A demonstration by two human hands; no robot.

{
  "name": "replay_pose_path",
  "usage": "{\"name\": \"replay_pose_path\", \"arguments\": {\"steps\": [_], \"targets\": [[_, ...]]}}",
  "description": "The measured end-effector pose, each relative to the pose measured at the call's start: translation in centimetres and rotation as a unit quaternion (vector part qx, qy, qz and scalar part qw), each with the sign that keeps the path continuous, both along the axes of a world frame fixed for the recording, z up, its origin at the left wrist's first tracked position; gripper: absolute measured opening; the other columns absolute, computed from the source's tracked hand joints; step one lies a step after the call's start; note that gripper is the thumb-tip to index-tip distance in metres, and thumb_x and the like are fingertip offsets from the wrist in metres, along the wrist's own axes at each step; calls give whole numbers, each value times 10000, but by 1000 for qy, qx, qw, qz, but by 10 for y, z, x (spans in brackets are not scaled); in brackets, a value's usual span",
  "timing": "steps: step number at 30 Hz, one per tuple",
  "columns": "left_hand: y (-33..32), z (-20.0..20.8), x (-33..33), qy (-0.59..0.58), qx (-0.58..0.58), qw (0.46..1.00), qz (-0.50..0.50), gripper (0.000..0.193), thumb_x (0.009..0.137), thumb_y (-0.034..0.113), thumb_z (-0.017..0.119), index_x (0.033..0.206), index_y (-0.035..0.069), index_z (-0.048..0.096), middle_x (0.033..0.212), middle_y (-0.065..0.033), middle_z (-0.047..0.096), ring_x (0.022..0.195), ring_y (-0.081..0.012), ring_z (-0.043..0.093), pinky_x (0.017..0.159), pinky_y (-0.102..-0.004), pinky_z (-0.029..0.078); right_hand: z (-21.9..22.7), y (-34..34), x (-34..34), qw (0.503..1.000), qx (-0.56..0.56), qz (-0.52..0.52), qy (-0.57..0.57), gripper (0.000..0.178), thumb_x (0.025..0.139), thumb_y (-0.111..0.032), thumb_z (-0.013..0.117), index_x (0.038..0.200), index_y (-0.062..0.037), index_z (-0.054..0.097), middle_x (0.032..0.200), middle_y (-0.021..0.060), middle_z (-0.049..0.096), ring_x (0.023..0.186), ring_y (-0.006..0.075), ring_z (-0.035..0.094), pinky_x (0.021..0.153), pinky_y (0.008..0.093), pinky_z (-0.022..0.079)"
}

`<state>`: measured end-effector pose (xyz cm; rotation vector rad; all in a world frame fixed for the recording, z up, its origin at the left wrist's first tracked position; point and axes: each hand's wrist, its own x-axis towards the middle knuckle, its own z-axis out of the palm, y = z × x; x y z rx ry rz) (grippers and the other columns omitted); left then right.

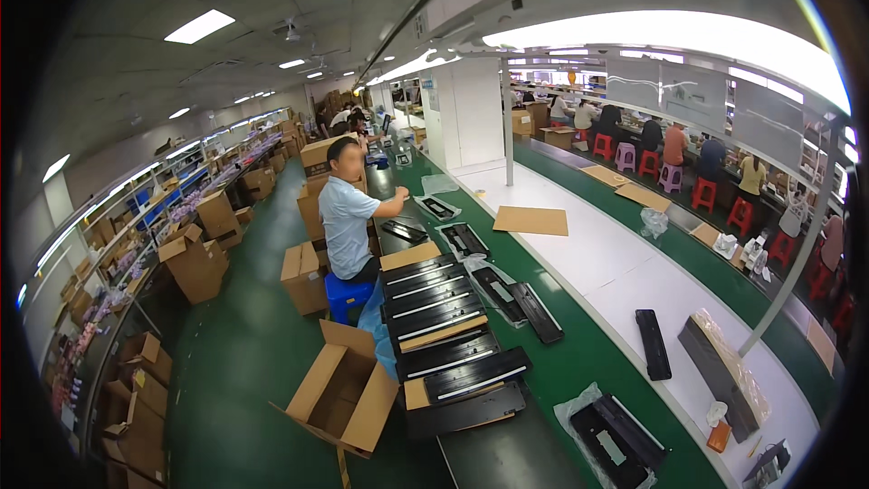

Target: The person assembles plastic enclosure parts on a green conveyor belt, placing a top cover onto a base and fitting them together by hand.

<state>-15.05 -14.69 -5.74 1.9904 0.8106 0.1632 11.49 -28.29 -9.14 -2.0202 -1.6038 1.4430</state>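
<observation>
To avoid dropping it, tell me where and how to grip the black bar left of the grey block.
Probably across its middle, by both long edges, from above: the black bar lies long and narrow on the white strip, nothing on top, with the grey block apart on its right.

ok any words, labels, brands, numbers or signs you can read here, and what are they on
None can be read.
Black cases: any marks too small to read.
Open cardboard box: no readable lettering.
White pillar: any sign there is too small and blurred.
</observation>
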Motion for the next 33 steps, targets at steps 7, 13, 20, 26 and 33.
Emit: {"name": "replay_pose_path", "arguments": {"steps": [7,13,20,26,33], "targets": [[-9,46,-47,20,33,999,18,621,1071,451,479,1497,-1,495,1639,-215,384,1507,-382,380,1243,-457,331,-86,-55,50,979,-85,13,-183,591,946,-536,561,1208,-35,734,1287,299,663,1278,476,592,1046,523,487],[3,66,-57,57,3,998,-14,607,1069,450,475,1496,19,505,1629,-217,400,1472,-407,419,1224,-466,353,-42,-26,33,984,-78,-14,-159,583,948,-526,560,1208,-34,732,1283,298,664,1273,474,595,1043,522,488],[5,36,-54,51,14,998,17,580,1068,448,476,1457,22,541,1610,-230,422,1454,-418,435,1205,-475,371,-10,2,9,989,-69,-19,-131,572,949,-513,559,1207,-32,731,1278,296,666,1265,472,599,1040,520,490],[9,39,-54,41,20,998,36,518,1071,446,471,1379,53,607,1589,-212,459,1414,-422,475,1185,-481,387,-2,10,4,989,-76,-14,-126,562,951,-502,558,1206,-31,729,1273,295,668,1258,469,602,1037,519,492],[32,-6,-51,61,16,998,6,534,1070,451,474,1385,44,617,1565,-227,482,1404,-428,485,1172,-496,392,14,18,-4,990,-67,7,-123,551,952,-488,556,1206,-30,727,1268,293,670,1251,467,606,1033,517,494]]}}
